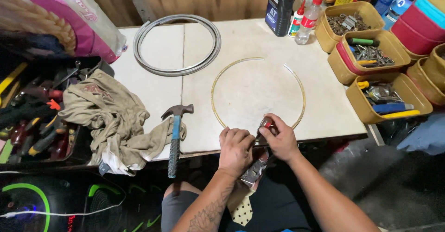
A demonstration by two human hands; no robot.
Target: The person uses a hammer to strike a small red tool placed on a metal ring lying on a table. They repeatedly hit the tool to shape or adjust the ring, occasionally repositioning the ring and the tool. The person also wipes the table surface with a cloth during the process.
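Observation:
A thin gold-coloured metal ring [218, 79] lies flat on the white table [259, 37], with a gap at its far right. At the table's near edge both my hands meet over the ring's near arc. My left hand [235, 149] is closed in a fist around a metal hand tool [256, 168], whose handles hang below the edge. My right hand [277, 138] pinches the tool's head and a small red-tipped part [266, 122] where it meets the ring. What the jaws grip is hidden by my fingers.
A blue-handled claw hammer [175, 134] lies left of my hands, beside a crumpled beige cloth [111, 116]. A grey coiled hoop [176, 44] rests at the back. Yellow tubs of hardware [371, 56] line the right side. Bottles [296, 14] stand behind. A tool tray [32, 116] sits left.

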